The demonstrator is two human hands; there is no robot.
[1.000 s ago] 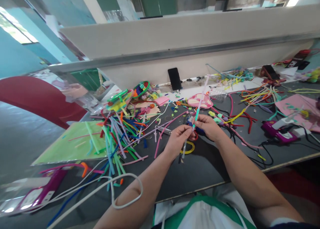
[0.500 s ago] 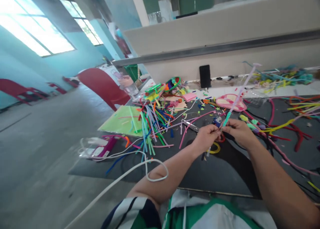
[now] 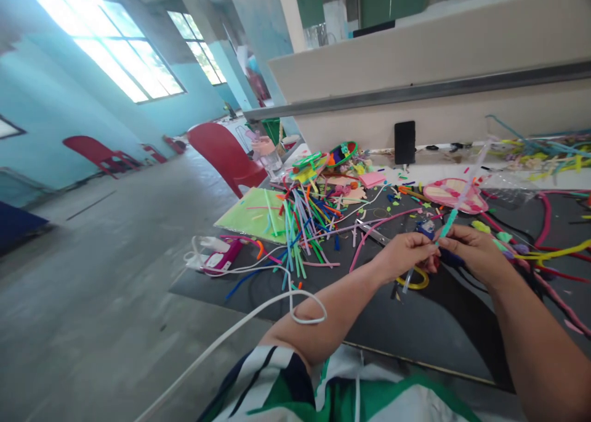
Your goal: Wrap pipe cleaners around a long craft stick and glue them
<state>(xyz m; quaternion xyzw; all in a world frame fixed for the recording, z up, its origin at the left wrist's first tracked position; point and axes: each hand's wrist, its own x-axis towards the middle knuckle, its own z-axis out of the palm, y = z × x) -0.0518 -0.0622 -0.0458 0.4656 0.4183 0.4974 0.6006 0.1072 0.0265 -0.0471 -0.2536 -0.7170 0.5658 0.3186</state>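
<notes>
Lilac-and-teal stem (image 3: 462,197): right of centre in the frame, tilted, top leaning to upper right, teal section at the lower end, between the two hands. Left hand (image 3: 406,256): thumb and fingertips together, clamped on the stem's foot. Right hand (image 3: 475,254): thumb and index pinched on the teal part just above; other fingers curled in, can't tell if they touch the stem. Hands nearly touching each other, both above the dark table (image 3: 383,326).

Around them: yellow loop (image 3: 425,280) just below the left hand, metal blades (image 3: 373,232) on the table to its upper left. Pink-and-cream flat piece (image 3: 436,191) behind the stem. Yellow strand (image 3: 561,251) at right edge, beyond the right hand.

Centre of frame: heap of coloured strips (image 3: 300,228), partly over the green sheet (image 3: 244,216). Purple device (image 3: 225,256) below the sheet. White cable (image 3: 240,320) runs from bottom left, loops in front of the left forearm. Black phone (image 3: 405,142) stands upright at the partition (image 3: 341,130), upper right. Red chair (image 3: 221,154) left of the table, windows (image 3: 120,50) upper left.
</notes>
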